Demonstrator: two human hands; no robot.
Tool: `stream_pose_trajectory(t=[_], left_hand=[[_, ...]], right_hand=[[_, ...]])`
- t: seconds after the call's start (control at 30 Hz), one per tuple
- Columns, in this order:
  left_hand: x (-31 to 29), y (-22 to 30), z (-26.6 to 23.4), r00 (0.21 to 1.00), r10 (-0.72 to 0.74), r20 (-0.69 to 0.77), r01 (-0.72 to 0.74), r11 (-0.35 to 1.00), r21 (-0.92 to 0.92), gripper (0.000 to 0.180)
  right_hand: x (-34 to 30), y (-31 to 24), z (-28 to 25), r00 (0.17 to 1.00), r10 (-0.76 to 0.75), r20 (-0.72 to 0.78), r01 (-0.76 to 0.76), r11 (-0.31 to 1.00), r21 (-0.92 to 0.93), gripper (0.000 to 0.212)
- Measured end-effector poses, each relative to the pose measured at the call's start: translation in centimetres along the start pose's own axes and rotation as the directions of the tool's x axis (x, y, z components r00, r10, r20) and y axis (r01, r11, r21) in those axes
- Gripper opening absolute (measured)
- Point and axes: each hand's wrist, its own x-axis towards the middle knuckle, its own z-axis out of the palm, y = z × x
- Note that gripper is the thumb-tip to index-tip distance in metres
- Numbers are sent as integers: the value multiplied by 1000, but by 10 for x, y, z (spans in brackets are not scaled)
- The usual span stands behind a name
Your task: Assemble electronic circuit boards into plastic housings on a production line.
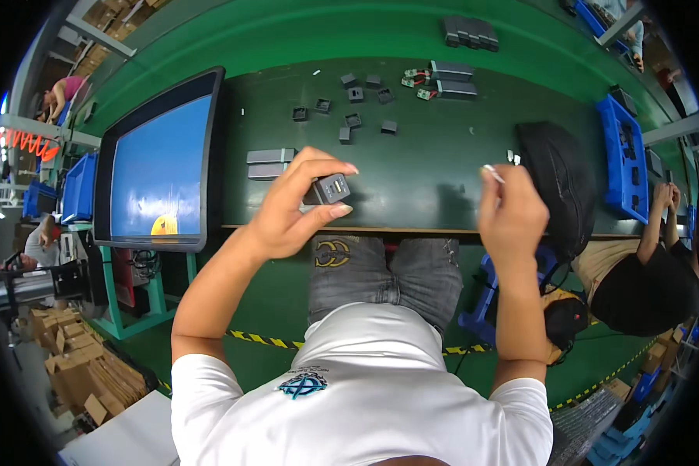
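My left hand (299, 203) grips a dark grey rectangular block (332, 189) between thumb and fingers, its end face with a small light slot turned up. To the right, my raised right hand (514, 211) is closed in a pinch on a small white piece (492, 173); its exact kind is too small to tell. Two grey rectangular blocks (268, 164) lie beside my left hand. Two small white pieces (513, 158) rest on the green table just beyond my right hand.
Several small dark caps (355, 95) are scattered on the green table (435, 186). Grey packs with red-and-white leads (452, 80) lie behind them. A large monitor (163, 167) stands left; a black bag (555, 186) and a blue bin (623, 159) sit right, near another person (645, 272).
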Motion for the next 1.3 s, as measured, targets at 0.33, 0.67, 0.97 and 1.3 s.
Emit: stream_pose_trajectory(t=[0.33,0.67,0.97,1.3], left_hand=[[15,-34,-49,948,-288,-135,316,896,312,45],[13,-85,-77,930,-365,49,254,731,633,31],[17,-79,-71,956,-293,8,235,782,577,28],[28,-27,-43,997,-54,59,15,848,530,22]], right_hand=[[-26,30,76,992,-97,86,97,995,9,24],[-3,40,78,995,-68,78,64,997,52,25],[82,72,120,972,-225,65,232,965,-122,33],[58,36,82,943,-73,324,91,995,-41,39]])
